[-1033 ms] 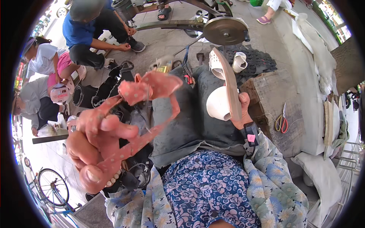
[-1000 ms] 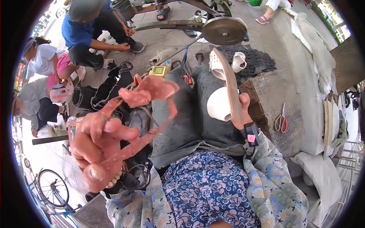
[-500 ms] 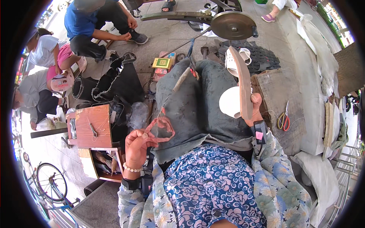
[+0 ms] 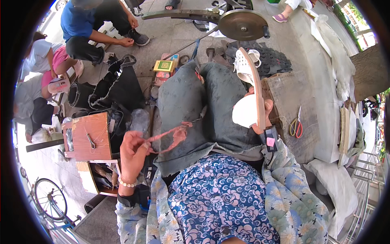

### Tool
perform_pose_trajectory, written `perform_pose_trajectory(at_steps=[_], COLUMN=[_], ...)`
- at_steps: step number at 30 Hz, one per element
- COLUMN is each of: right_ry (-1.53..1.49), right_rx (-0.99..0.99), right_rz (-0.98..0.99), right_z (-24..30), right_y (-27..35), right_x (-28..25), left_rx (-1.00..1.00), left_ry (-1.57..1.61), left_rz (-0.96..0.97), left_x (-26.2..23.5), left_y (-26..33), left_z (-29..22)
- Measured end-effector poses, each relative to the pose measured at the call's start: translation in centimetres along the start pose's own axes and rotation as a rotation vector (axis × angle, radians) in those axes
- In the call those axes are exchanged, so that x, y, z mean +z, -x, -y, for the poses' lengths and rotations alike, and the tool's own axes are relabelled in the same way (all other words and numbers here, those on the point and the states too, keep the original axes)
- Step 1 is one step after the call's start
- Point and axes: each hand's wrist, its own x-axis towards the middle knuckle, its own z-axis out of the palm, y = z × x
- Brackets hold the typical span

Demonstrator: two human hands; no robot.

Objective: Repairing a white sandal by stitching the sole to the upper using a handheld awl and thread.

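Observation:
My left hand (image 4: 133,156) pinches one end of a loop of thin pinkish-red strip (image 4: 178,138), stretched over the dark apron (image 4: 176,93) on my lap. At the loop's far end hangs a small dark piece (image 4: 202,114) that I cannot make out. In my right hand (image 4: 268,107) is a white sandal (image 4: 244,110) with a tan sole, held upright on edge above my right thigh, toe part away from me. My fingers wrap around its heel end, and the sole hides part of the hand.
Red-handled scissors (image 4: 297,128) lie on a brown board (image 4: 288,93) at right. At left stands a wooden box (image 4: 85,148) with a hooked tool (image 4: 90,140) on top. A machine's crank wheel (image 4: 243,26) is ahead. A person in blue (image 4: 77,20) sits far left.
My left hand has drawn left, pulling the strip loop longer and narrower. A pale-handled stick above the lap is out of sight. The sandal is still in my right hand; the whole view shifted slightly.

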Motion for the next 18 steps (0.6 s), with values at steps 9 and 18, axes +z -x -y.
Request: perform_pose_trajectory(at_steps=[9, 18], right_ry=[-0.077, -0.063], right_rx=[0.017, 0.036], right_rz=[0.010, -0.020], right_z=[-0.7, -0.6], right_y=[-0.4, 0.0], right_x=[0.5, -0.3], left_rx=[0.947, 1.015], left_ry=[-0.771, -0.857], left_rz=[0.171, 0.287], left_x=[8.1, 9.3], left_y=[-3.0, -6.2], left_z=[-6.7, -4.3])
